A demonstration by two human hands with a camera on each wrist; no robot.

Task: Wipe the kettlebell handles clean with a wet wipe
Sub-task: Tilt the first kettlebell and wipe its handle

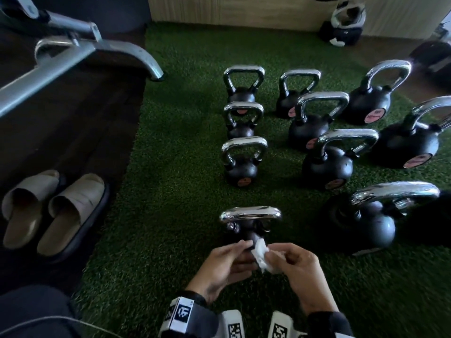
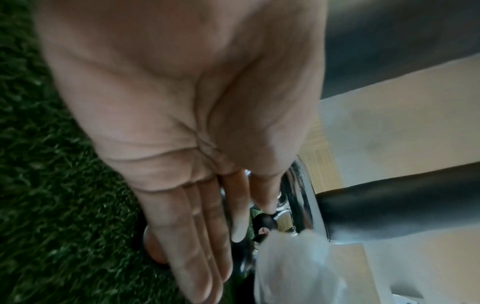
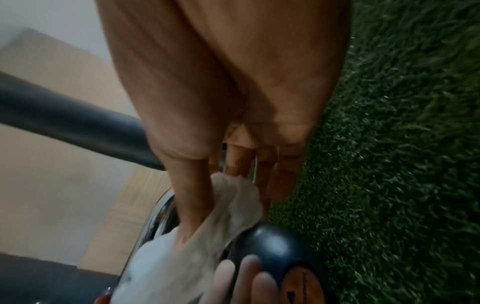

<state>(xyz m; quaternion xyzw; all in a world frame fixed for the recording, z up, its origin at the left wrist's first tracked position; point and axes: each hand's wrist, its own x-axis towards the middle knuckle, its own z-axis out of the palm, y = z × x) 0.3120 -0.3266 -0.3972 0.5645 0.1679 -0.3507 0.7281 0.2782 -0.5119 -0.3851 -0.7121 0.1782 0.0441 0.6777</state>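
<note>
A small black kettlebell with a chrome handle (image 1: pixel 250 214) stands on the green turf just in front of my hands. A crumpled white wet wipe (image 1: pixel 260 254) hangs between my hands, over the bell's near side. My right hand (image 1: pixel 280 258) pinches the wipe (image 3: pixel 233 207) between thumb and fingers, just above the black ball (image 3: pixel 275 246). My left hand (image 1: pixel 240 252) has straight fingers (image 2: pixel 202 236) alongside the wipe (image 2: pixel 293 265), its thumb near the wipe's top. Neither hand touches the handle.
Several more chrome-handled kettlebells (image 1: pixel 244 157) stand in rows on the turf (image 1: pixel 170 167) ahead and to the right, with a large one (image 1: pixel 373 220) close on the right. A pair of slippers (image 1: pixel 53 211) and a metal bench frame (image 1: pixel 73 52) sit on the dark floor at left.
</note>
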